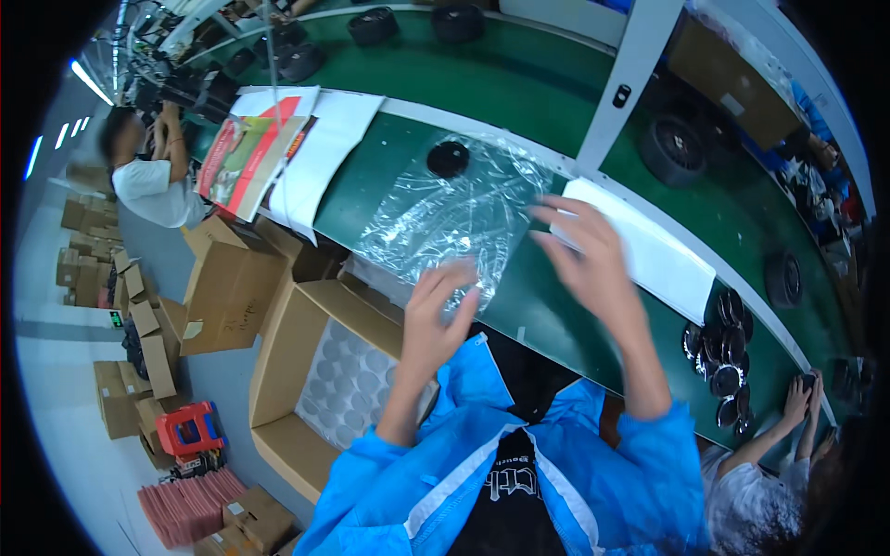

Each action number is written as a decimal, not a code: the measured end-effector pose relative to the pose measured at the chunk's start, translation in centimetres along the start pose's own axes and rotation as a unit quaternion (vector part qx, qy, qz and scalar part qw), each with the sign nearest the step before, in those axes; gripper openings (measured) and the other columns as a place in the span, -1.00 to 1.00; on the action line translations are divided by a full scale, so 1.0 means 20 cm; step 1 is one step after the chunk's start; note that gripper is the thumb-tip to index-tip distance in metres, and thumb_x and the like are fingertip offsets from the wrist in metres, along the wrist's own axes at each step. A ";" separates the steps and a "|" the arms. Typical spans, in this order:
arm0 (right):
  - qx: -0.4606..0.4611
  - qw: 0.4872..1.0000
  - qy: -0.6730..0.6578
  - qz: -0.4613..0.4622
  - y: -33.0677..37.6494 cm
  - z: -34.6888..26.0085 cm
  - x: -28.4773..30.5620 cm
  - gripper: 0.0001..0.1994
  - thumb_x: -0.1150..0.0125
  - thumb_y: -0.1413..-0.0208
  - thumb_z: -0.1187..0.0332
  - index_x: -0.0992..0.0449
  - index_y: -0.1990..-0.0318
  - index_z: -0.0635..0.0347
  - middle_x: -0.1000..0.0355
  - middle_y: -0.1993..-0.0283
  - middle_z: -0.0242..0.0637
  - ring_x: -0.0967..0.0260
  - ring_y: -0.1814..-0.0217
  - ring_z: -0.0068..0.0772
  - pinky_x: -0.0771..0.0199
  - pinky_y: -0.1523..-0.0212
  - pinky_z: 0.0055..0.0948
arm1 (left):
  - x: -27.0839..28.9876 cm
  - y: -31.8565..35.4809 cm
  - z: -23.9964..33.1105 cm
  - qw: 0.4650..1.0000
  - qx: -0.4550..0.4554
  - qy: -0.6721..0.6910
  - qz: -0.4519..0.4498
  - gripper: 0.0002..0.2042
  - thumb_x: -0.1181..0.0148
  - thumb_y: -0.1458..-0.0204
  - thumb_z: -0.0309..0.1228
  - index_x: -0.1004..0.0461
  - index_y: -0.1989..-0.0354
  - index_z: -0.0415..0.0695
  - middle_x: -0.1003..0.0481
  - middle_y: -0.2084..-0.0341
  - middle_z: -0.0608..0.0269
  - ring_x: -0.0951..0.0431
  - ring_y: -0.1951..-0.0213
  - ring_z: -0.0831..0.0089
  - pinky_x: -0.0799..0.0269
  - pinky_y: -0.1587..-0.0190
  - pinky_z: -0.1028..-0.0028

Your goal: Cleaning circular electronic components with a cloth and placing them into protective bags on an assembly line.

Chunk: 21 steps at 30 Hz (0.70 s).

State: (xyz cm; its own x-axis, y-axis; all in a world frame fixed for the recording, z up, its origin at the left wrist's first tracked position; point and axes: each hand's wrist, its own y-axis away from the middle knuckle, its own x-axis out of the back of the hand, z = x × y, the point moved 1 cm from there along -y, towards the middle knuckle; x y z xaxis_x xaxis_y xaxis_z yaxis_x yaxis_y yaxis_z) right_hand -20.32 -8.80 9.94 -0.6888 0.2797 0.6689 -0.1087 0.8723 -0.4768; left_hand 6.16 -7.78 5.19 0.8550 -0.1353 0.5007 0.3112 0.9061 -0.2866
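A crumpled clear plastic bag (417,208) lies spread on the green work surface in front of me. One black round disc (448,159) rests at its far part; whether it is inside or on top I cannot tell. At the bag's near edge is my left hand (438,304), its thumb apart from its bent fingers, with nothing plainly gripped. My right hand (591,252) hovers by the bag's right side, fingers spread and slightly blurred, holding nothing.
Left of me stands an open cardboard box (278,371) with round pieces in rows. White sheets (649,246) lie to the right, before a pile of black discs (726,343). Black wheel-shaped parts (672,148) sit on the far belt. Co-workers are at both sides.
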 end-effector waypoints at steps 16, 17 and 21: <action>-0.006 0.992 -0.060 0.107 -1.26 0.70 -0.53 -0.64 -0.24 -0.44 0.19 -0.62 0.15 0.42 -0.63 0.30 -0.02 -0.57 0.40 -0.02 -0.54 0.28 -0.11 | -0.38 -0.08 -0.24 0.964 -0.023 -0.264 -0.010 -0.48 -0.31 -0.27 -0.23 -0.50 -0.41 0.02 -0.28 -0.54 -0.01 -0.25 -0.53 -0.16 -0.06 -0.53 -0.21; -0.061 0.979 -0.167 0.099 -1.23 0.48 -0.48 -0.65 -0.20 -0.48 0.19 -0.60 0.15 0.42 -0.59 0.33 -0.09 -0.56 0.41 -0.16 -0.50 0.31 -0.19 | -0.35 -0.06 -0.25 0.964 -0.004 -0.265 -0.005 -0.48 -0.32 -0.25 -0.24 -0.51 -0.41 0.02 -0.29 -0.54 0.00 -0.26 -0.52 -0.15 -0.07 -0.53 -0.19; -0.129 0.960 -0.248 -0.004 -0.60 0.18 -0.13 -0.65 -0.10 -0.55 0.20 -0.54 0.17 0.36 -0.47 0.39 -0.28 -0.52 0.37 -0.50 -0.46 0.34 -0.34 | -0.27 -0.09 -0.23 0.968 -0.002 -0.251 -0.007 -0.49 -0.33 -0.20 -0.25 -0.53 -0.35 -0.02 -0.34 -0.48 -0.03 -0.28 -0.49 -0.13 -0.07 -0.50 -0.18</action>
State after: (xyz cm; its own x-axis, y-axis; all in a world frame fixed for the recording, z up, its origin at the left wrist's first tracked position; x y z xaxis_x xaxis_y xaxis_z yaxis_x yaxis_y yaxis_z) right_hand -19.94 -21.38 11.83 -0.9523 0.1031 0.2873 0.0215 0.9616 -0.2737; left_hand 2.91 -10.53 -0.70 0.5419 0.0643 0.8380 0.3243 0.9038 -0.2791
